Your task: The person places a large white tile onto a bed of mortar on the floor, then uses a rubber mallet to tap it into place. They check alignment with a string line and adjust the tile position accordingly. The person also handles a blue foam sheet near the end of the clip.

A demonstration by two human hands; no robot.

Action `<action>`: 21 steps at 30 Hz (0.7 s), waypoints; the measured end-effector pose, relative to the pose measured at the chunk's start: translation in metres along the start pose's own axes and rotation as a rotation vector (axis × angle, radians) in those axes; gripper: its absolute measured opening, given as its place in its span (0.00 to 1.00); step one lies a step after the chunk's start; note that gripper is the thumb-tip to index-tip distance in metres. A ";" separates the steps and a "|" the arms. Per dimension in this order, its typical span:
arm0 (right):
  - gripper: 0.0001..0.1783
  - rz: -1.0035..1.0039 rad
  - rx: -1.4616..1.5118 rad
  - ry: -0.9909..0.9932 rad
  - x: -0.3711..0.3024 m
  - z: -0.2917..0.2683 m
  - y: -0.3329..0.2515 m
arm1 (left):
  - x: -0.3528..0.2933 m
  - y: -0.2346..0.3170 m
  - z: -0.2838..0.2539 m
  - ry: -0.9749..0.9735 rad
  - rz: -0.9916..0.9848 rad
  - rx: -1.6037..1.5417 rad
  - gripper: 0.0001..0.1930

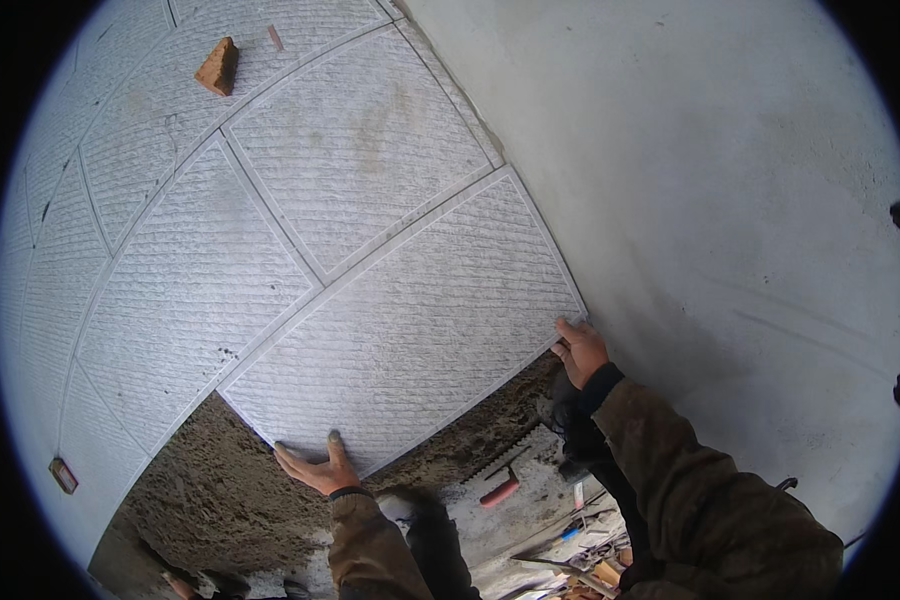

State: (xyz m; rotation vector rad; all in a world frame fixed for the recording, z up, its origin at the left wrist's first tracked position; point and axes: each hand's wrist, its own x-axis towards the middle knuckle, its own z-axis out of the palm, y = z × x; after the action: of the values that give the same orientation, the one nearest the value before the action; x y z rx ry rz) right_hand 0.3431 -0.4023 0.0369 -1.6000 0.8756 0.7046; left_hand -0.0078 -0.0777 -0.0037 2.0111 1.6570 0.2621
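Note:
A large light-grey floor tile (410, 320) with a ribbed face and a smooth border lies between my hands, its far edge against the laid tiles. My left hand (317, 468) spans its near left corner, fingers at the edge and thumb on the face. At the near right corner, beside the wall, my right hand (581, 352) is closed on the edge, with the fingertips underneath hidden. Brown, crumbly mortar (220, 480) shows along the tile's near and left edges.
Similar laid tiles (360, 150) spread beyond, with a brick piece (217, 66) on them. A small red-edged object (63, 475) lies far left. A plain grey wall (720, 200) borders the right. By my feet are a red-handled notched trowel (499, 492) and scraps (605, 572).

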 end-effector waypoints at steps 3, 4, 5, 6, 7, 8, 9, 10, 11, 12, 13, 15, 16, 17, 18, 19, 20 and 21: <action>0.21 0.019 -0.034 0.016 0.002 -0.001 -0.002 | -0.002 0.000 0.001 -0.001 -0.015 -0.014 0.60; 0.22 0.026 -0.044 0.000 0.003 0.000 -0.004 | -0.002 0.000 0.000 -0.001 -0.017 -0.014 0.60; 0.24 0.046 -0.027 0.016 0.003 0.000 -0.006 | -0.001 0.001 0.000 0.006 0.002 -0.017 0.60; 0.24 0.032 -0.065 -0.003 0.002 0.001 -0.008 | -0.001 0.003 -0.002 0.006 -0.018 0.014 0.59; 0.24 0.030 -0.076 0.011 0.002 0.002 -0.009 | 0.000 0.006 -0.003 0.012 -0.018 0.040 0.59; 0.24 0.048 -0.059 0.045 0.001 0.003 -0.009 | 0.000 0.012 -0.004 0.009 -0.038 0.066 0.59; 0.24 0.035 -0.080 0.031 0.002 0.003 -0.010 | 0.001 0.020 -0.005 0.011 0.032 0.115 0.58; 0.24 0.043 -0.073 0.036 0.002 0.004 -0.010 | 0.000 0.030 -0.007 0.003 0.080 0.164 0.58; 0.24 0.046 -0.067 0.041 0.002 0.003 -0.010 | -0.002 0.042 -0.010 -0.032 0.062 0.210 0.58; 0.22 0.044 -0.065 0.027 0.003 0.003 -0.010 | -0.005 0.057 -0.010 -0.089 0.210 0.180 0.57; 0.21 0.042 -0.062 0.011 0.004 0.002 -0.009 | -0.011 0.075 -0.005 -0.174 0.290 0.152 0.57; 0.18 0.032 -0.072 0.009 0.007 -0.002 -0.008 | -0.021 0.113 0.010 -0.340 0.458 0.103 0.56; 0.17 0.029 -0.085 0.020 0.009 -0.005 -0.009 | -0.025 0.130 0.019 -0.428 0.531 0.103 0.55; 0.16 0.049 -0.098 0.044 0.010 -0.005 -0.006 | -0.026 0.144 0.028 -0.474 0.601 0.078 0.55; 0.15 0.028 -0.097 0.015 0.011 -0.005 -0.005 | -0.024 0.153 0.034 -0.531 0.644 0.083 0.55; 0.15 0.048 -0.078 0.050 0.012 -0.006 -0.006 | -0.023 0.160 0.039 -0.538 0.624 0.080 0.54; 0.15 0.031 -0.087 0.003 0.013 -0.007 -0.005 | -0.022 0.164 0.042 -0.536 0.610 0.070 0.54; 0.16 0.044 -0.087 0.043 0.014 -0.007 -0.006 | -0.020 0.166 0.041 -0.554 0.585 0.093 0.54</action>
State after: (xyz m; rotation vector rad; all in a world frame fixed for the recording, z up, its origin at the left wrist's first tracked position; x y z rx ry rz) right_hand 0.3555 -0.4112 0.0299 -1.6833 0.9248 0.7499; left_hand 0.1482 -0.1274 0.0481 2.3240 0.7418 -0.1689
